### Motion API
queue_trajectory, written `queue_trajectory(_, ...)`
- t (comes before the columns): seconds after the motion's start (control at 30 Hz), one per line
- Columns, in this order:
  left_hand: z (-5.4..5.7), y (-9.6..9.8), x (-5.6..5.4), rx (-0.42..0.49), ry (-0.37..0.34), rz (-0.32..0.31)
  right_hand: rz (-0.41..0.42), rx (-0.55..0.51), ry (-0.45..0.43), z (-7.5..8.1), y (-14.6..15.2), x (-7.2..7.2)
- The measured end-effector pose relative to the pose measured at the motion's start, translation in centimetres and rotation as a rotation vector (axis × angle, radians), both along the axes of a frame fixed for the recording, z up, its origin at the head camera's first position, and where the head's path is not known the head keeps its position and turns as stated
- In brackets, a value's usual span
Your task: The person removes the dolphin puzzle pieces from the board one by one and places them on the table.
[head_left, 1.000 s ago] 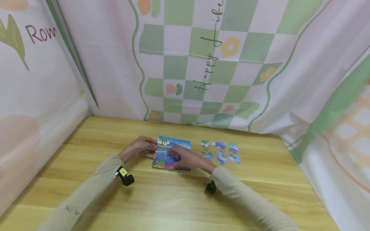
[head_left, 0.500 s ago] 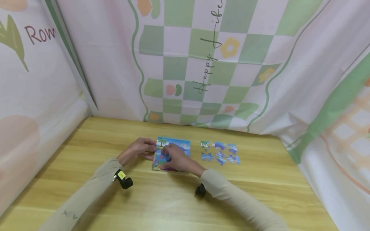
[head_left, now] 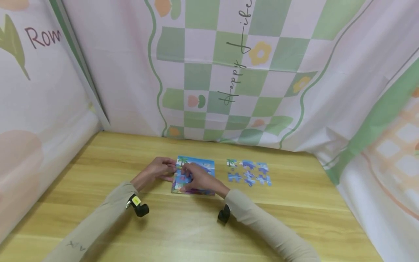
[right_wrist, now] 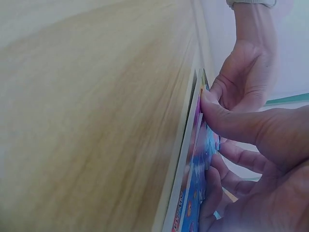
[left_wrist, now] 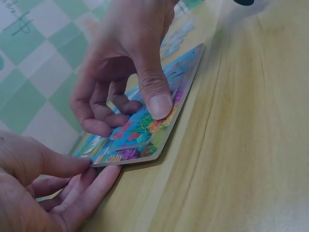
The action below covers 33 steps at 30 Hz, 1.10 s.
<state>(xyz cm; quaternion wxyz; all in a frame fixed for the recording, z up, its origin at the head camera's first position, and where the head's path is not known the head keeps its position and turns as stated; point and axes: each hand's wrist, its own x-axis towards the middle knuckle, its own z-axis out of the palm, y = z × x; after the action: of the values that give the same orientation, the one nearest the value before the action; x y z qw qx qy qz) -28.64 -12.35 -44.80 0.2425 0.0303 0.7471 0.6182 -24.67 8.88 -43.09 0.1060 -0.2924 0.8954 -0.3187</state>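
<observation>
A flat jigsaw puzzle board [head_left: 208, 163] with a bright sea picture lies in front of me; palm, coral and blue water show on it. My left hand [head_left: 161, 167] pinches the board's left edge, thumb on top and fingers underneath, seen closely in the left wrist view. Over the board's lower left part is my right hand [head_left: 200, 178], its fingers curled. Its thumb [left_wrist: 159, 104] presses near the front edge and the fingertips bear down farther back, pinching a coral-patterned puzzle piece [left_wrist: 141, 124] between them. The right hand hides much of the picture in the head view.
To the right of the board, several loose puzzle pieces [head_left: 249, 165] lie in two rows on the wooden table [head_left: 183, 229]. A checkered curtain [head_left: 226, 76] hangs along the table's back edge, with more cloth at both sides.
My right hand has slid left across the board, from its middle to its lower left part. The left hand keeps its grip on the edge, and the loose pieces lie as before.
</observation>
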Motion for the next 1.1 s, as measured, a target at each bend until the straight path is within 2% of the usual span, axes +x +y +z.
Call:
queue_trajectory(0.2,0.3,0.2,0.1,-0.033,0.025,0.026,-0.006,-0.067,0.011,0.0,-0.2,0.1)
queue_trajectory(0.47,0.9,0.4,0.7,-0.112,0.116,0.018,-0.017,-0.144,0.012,-0.4,-0.2,0.6)
queue_trajectory(0.83,0.4,0.6,0.4,-0.082,0.08,0.022,-0.076,-0.295,-0.06,-1.6,0.4,0.7)
queue_trajectory(1.1,0.5,0.6,0.5,-0.081,0.08,0.014,-0.115,-0.385,-0.134,-1.1,0.6,1.0)
